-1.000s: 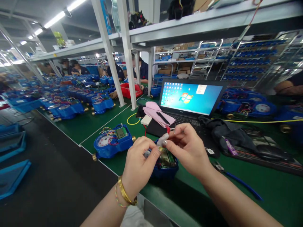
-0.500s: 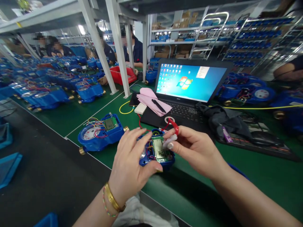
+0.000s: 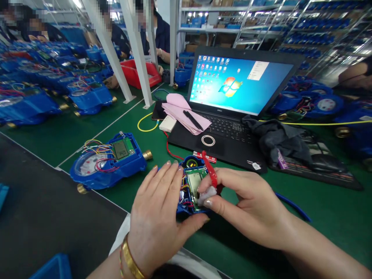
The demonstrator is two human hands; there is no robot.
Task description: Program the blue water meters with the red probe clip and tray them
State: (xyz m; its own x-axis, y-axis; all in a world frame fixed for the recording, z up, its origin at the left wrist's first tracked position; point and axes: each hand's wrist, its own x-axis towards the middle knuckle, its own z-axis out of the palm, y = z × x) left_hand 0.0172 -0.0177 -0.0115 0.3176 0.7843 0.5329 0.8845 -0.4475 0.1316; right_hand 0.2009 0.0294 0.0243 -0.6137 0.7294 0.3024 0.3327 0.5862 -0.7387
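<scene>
A blue water meter [image 3: 190, 185] with an exposed green circuit board and coloured wires lies at the near table edge. My left hand [image 3: 158, 217] wraps round its left side, fingers stretched along the top and thumb underneath. My right hand [image 3: 247, 207] pinches a small white connector [image 3: 207, 192] with a red clip and red wire onto the board. A second open blue water meter [image 3: 107, 161] with a dial lies to the left, untouched.
An open laptop [image 3: 232, 100] stands behind, with pink papers and a pen [image 3: 186, 114] on its left corner and a dark cloth [image 3: 279, 141] to the right. Rows of blue meters [image 3: 43, 85] fill the left bench. Other people sit at the back.
My right hand has brought the white connector down from in front of me onto the meter's board. My left hand has let go of the connector and closed round the meter.
</scene>
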